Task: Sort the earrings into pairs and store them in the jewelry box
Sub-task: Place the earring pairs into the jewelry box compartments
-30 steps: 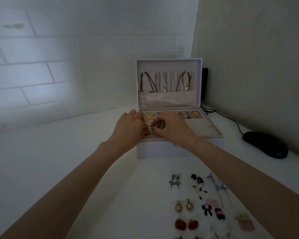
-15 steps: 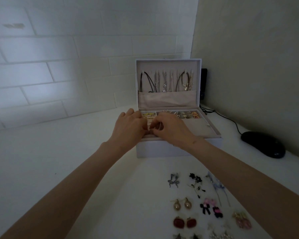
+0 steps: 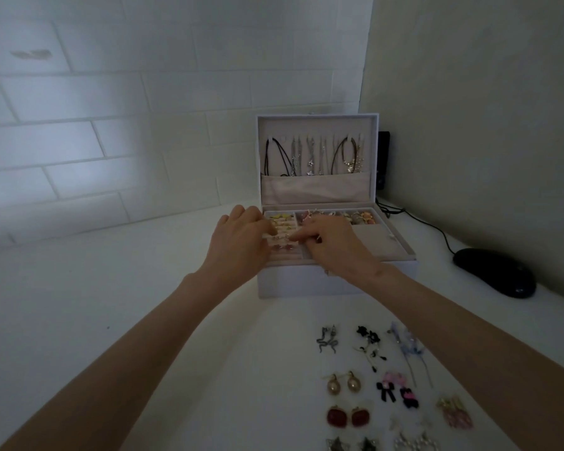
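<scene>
The white jewelry box [image 3: 336, 283] stands open at the back, with necklaces [image 3: 310, 157] hanging in its lid. Both my hands are over its slotted left section [image 3: 282, 255], where small earrings sit in rows. My left hand [image 3: 241, 242] curls over the box's left edge, its fingertips hidden. My right hand [image 3: 334, 247] stretches its index finger left onto a small earring [image 3: 282, 237] in a slot. Sorted pairs lie on the table in front: grey snakes [image 3: 327, 340], black flowers [image 3: 368, 343], gold pearls [image 3: 343, 383], red squares [image 3: 348, 416], pink-black bows [image 3: 398, 390].
The box's back row [image 3: 345, 216] holds several colourful earrings. A black mouse [image 3: 495, 271] with its cable lies at the right by the wall. A black device [image 3: 383, 159] stands behind the box. White tiled wall on the left and a plain wall on the right close the corner.
My right hand went from pinching with curled fingers to an outstretched index finger on the slot row. My left hand shifted slightly left. The view moved a little.
</scene>
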Motion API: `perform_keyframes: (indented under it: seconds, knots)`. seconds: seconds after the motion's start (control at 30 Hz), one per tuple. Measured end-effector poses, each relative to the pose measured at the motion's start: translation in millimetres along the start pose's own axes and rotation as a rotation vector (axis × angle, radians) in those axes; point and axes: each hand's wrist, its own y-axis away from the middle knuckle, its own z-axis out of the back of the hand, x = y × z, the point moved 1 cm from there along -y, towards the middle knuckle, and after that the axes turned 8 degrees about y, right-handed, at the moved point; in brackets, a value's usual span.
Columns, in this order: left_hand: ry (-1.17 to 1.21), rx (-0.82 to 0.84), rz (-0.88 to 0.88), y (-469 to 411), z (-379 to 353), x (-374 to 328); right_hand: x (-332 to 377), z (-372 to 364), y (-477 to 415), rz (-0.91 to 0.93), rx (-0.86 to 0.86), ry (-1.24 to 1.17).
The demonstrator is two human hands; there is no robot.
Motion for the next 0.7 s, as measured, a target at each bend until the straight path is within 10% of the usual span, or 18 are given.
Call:
perform_keyframes:
  seconds: [0.43, 0.7]
  knots:
    - [-0.030, 0.035, -0.117, 7, -6, 3, -1, -9, -1, 0.100, 0.080, 0.151]
    - [0.129, 0.038, 0.336, 12, -9, 4, -28, 31, 25, -0.170, -0.188, 0.186]
